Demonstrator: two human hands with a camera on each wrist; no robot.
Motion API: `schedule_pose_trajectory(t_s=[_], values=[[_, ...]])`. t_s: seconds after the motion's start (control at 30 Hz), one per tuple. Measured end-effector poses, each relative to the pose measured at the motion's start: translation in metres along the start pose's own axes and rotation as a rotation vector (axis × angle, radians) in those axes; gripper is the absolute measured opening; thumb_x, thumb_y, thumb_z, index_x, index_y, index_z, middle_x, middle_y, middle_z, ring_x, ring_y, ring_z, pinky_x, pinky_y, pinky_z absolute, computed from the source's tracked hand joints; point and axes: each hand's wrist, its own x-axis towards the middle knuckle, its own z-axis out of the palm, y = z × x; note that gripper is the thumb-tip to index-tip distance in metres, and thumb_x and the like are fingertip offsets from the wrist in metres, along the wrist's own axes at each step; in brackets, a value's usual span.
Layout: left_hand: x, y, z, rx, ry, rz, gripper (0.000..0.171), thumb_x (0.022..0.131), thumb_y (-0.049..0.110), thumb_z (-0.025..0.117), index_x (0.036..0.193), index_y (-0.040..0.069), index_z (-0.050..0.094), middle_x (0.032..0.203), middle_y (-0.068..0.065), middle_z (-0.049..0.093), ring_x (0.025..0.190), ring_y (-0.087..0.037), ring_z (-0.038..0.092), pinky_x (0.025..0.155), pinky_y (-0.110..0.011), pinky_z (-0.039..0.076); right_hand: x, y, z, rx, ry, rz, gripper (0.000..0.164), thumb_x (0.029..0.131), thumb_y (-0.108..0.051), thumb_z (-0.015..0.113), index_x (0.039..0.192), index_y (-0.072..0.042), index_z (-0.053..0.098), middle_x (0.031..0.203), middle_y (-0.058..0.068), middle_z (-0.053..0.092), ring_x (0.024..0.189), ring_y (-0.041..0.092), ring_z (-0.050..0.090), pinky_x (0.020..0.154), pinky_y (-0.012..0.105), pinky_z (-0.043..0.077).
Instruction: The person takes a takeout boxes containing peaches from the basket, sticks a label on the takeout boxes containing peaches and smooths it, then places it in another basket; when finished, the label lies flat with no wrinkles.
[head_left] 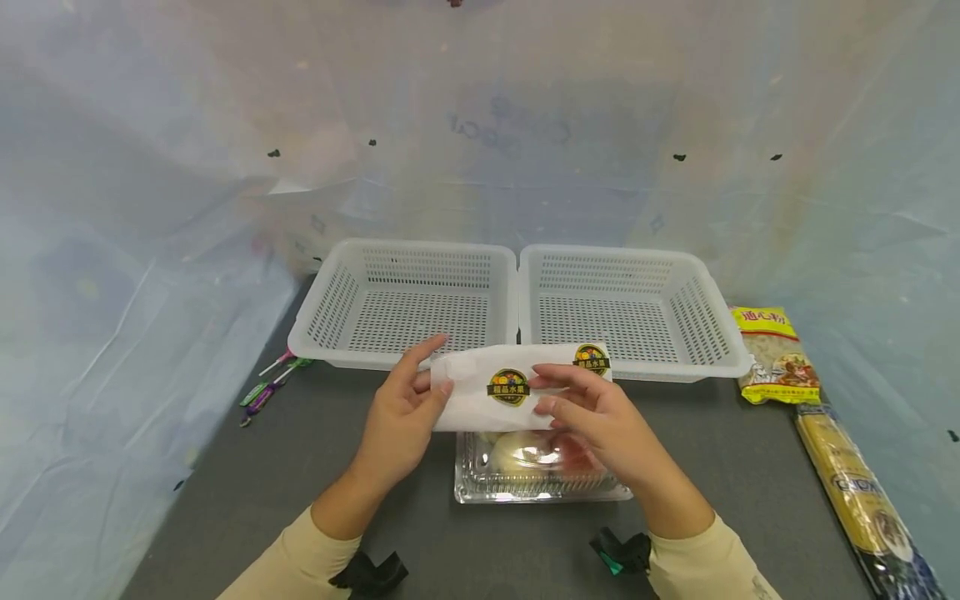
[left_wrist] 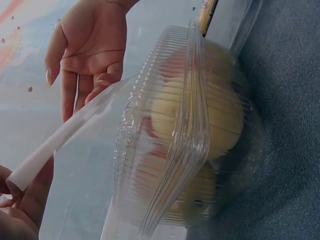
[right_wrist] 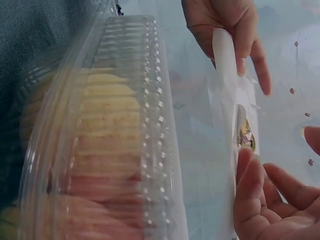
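Observation:
My left hand (head_left: 397, 425) pinches the left end of a white sticker sheet (head_left: 468, 371) between thumb and fingers; that end curls over in the left wrist view. Two round black fruit labels (head_left: 509, 388) with gold print show on the sheet. My right hand (head_left: 611, 425) is over its right part, thumb and forefinger apart, fingertips right by the middle label. Below the sheet, a clear plastic clamshell box (head_left: 536, 492) stands closed on the table. Through its ribbed lid show yellow and red fruits (left_wrist: 220, 117). The sheet covers the box's far part in the head view.
Two white perforated baskets (head_left: 405, 362) (head_left: 660, 368) stand side by side behind. Wrapped lollipops (head_left: 262, 396) lie at left. A yellow bag of dry food (head_left: 776, 358) and a long pack of noodles (head_left: 855, 492) lie at right. Plastic sheeting (head_left: 480, 167) hangs around the grey table (head_left: 315, 467).

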Motion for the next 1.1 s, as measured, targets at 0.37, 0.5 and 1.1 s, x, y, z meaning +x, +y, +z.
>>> schedule_pose_trajectory(t_s=[0.37, 0.5, 1.1], values=[[-0.001, -0.003, 0.003, 0.071, -0.069, 0.089, 0.041, 0.106, -0.006, 0.064, 0.146, 0.001, 0.064, 0.125, -0.015, 0.076, 0.103, -0.029, 0.075, 0.076, -0.036, 0.063, 0.010, 0.002, 0.006, -0.113, 0.036, 0.040, 0.036, 0.107, -0.015, 0.073, 0.137, 0.004, 0.068, 0.114, 0.021, 0.068, 0.088, 0.038, 0.068, 0.073, 0.050, 0.065], [-0.002, -0.003, 0.003, 0.077, -0.075, 0.099, 0.042, 0.105, -0.007, 0.065, 0.146, 0.004, 0.066, 0.122, -0.014, 0.077, 0.099, -0.029, 0.075, 0.074, -0.035, 0.063, 0.012, 0.004, 0.007, -0.319, 0.101, -0.056, 0.022, 0.105, -0.013, 0.075, 0.125, -0.003, 0.075, 0.110, 0.010, 0.068, 0.090, 0.026, 0.063, 0.073, 0.032, 0.057], [-0.002, -0.003, 0.004, 0.048, -0.076, 0.040, 0.040, 0.105, -0.004, 0.066, 0.144, 0.002, 0.067, 0.126, -0.015, 0.076, 0.104, -0.028, 0.076, 0.079, -0.037, 0.064, 0.016, 0.006, 0.015, -0.527, 0.177, -0.092, 0.012, 0.099, -0.001, 0.077, 0.103, -0.012, 0.080, 0.101, -0.001, 0.071, 0.086, 0.021, 0.063, 0.074, 0.034, 0.055]])
